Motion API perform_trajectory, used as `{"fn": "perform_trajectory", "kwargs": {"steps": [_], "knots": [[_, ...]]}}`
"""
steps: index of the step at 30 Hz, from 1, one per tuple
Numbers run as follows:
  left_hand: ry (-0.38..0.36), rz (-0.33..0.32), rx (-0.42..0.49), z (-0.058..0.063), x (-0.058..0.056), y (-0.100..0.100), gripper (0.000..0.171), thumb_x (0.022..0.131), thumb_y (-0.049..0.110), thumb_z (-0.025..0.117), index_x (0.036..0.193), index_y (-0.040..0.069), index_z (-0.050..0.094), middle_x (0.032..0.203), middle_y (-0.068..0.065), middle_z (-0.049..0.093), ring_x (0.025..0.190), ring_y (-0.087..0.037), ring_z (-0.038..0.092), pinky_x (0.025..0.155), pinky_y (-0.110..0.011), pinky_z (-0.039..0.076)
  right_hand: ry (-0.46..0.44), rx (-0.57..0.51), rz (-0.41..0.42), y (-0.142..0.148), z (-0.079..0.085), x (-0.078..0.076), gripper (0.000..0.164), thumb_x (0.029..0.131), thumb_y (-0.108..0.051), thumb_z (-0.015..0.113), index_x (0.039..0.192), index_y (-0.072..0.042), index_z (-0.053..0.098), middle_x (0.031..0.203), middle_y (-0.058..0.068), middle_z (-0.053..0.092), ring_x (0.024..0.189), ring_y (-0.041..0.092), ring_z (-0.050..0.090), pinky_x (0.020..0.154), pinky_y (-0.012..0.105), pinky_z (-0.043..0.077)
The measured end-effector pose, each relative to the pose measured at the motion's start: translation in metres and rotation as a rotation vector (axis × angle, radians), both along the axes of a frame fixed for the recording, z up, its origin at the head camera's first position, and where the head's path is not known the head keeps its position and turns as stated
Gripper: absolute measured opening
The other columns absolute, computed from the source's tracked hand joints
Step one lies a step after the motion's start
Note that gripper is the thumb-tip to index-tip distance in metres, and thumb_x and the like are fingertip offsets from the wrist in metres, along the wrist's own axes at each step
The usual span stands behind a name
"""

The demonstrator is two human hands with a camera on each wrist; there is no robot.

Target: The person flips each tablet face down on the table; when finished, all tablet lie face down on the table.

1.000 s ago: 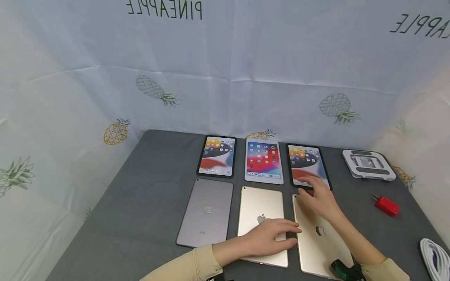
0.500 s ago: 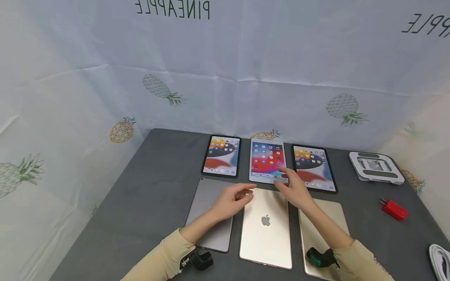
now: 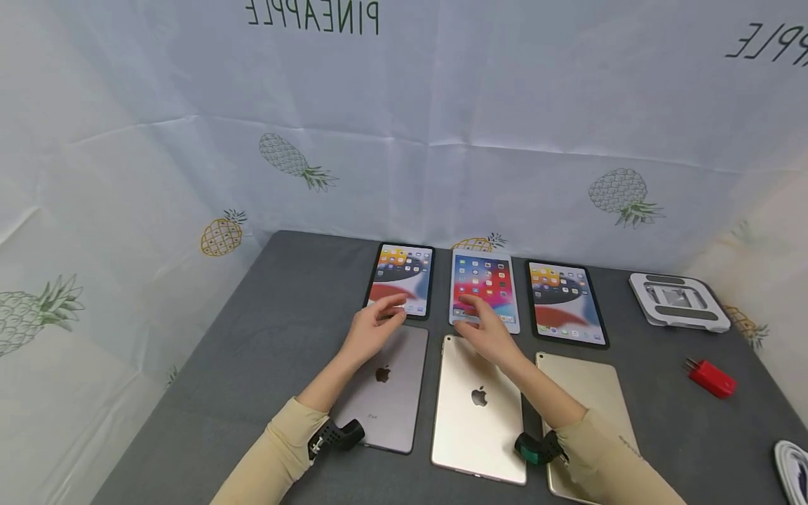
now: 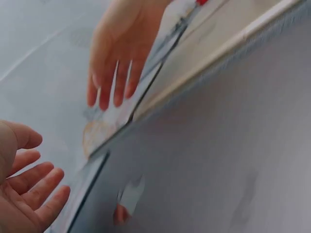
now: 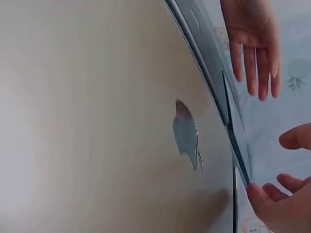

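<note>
My left hand (image 3: 372, 330) hovers over the top of a grey tablet (image 3: 404, 400) lying back up, its fingertips near the lower edge of a black-framed tablet (image 3: 402, 270) with a lit screen. The right hand (image 3: 489, 335) is over the top of a gold tablet (image 3: 473, 438), also back up. Its fingertips overlap the lower part of a white-framed tablet (image 3: 482, 270) with a lit screen; contact cannot be told. Both hands have loosely bent fingers and hold nothing. In the left wrist view the left hand (image 4: 31, 189) shows spread fingers.
On the right lie another lit black-framed tablet (image 3: 566, 301) and a second gold tablet (image 3: 587, 386), partly under the right forearm. Beyond them are a white-grey folded stand (image 3: 678, 301), a red charger plug (image 3: 712, 379) and a coiled white cable (image 3: 792, 470). A pineapple-print cloth (image 3: 416, 189) hangs behind.
Both hands have moved left: the left from the middle gold tablet to the grey one, the right from the right-hand tablets to the middle ones. The head view has shifted slightly. The tablets stay in place.
</note>
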State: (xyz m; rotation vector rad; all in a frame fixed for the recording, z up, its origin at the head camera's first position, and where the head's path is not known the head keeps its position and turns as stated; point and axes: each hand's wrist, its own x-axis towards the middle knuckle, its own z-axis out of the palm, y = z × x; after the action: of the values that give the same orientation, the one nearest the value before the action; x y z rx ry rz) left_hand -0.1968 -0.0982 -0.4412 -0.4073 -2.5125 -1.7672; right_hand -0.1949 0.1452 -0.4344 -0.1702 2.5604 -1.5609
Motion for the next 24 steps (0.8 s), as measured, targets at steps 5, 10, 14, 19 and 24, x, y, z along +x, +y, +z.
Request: {"fn": "perform_trajectory", "kwargs": {"steps": [5, 10, 14, 19, 24], "knots": [[-0.007, 0.134, -0.015, -0.008, -0.012, -0.019, 0.036, 0.094, 0.011, 0.063, 0.130, 0.003, 0.062, 0.123, -0.015, 0.065, 0.112, -0.026, 0.062, 0.091, -0.042, 0.052, -0.043, -0.080, 0.030, -0.015, -0.004, -0.006, 0.057, 0.095, -0.012, 0.060, 0.146, -0.002, 0.037, 0.146, 0.020, 0.041, 0.132, 0.037, 0.042, 0.103, 0.049, 0.042], [-0.062, 0.225, -0.006, -0.012, -0.019, -0.033, 0.041, 0.095, 0.011, 0.061, 0.134, 0.001, 0.056, 0.133, -0.018, 0.058, 0.123, -0.030, 0.055, 0.097, -0.043, 0.049, -0.081, -0.124, 0.049, -0.027, -0.007, -0.010, 0.059, 0.095, -0.011, 0.059, 0.147, 0.000, 0.035, 0.147, 0.023, 0.039, 0.134, 0.039, 0.039, 0.102, 0.051, 0.043], [-0.163, 0.239, 0.002, -0.013, -0.021, -0.039, 0.048, 0.096, 0.015, 0.059, 0.141, 0.002, 0.049, 0.142, -0.018, 0.050, 0.130, -0.031, 0.048, 0.102, -0.044, 0.044, -0.103, -0.156, 0.049, -0.035, -0.010, -0.013, 0.061, 0.095, -0.010, 0.059, 0.148, 0.002, 0.032, 0.150, 0.022, 0.037, 0.137, 0.037, 0.037, 0.105, 0.051, 0.039], [-0.297, 0.224, 0.121, -0.010, -0.024, -0.041, 0.056, 0.098, 0.015, 0.056, 0.147, -0.001, 0.036, 0.149, -0.022, 0.038, 0.138, -0.032, 0.037, 0.110, -0.045, 0.034, -0.129, -0.229, 0.060, -0.044, -0.011, -0.012, 0.064, 0.095, -0.007, 0.058, 0.150, 0.005, 0.026, 0.153, 0.024, 0.031, 0.139, 0.037, 0.034, 0.109, 0.048, 0.034], [-0.404, 0.182, 0.268, -0.002, -0.026, -0.042, 0.059, 0.100, 0.015, 0.054, 0.149, -0.004, 0.030, 0.153, -0.024, 0.029, 0.143, -0.032, 0.028, 0.114, -0.044, 0.027, -0.179, -0.307, 0.047, -0.051, -0.006, -0.007, 0.068, 0.095, -0.007, 0.058, 0.152, 0.005, 0.021, 0.156, 0.023, 0.024, 0.142, 0.037, 0.028, 0.112, 0.047, 0.028]]}}
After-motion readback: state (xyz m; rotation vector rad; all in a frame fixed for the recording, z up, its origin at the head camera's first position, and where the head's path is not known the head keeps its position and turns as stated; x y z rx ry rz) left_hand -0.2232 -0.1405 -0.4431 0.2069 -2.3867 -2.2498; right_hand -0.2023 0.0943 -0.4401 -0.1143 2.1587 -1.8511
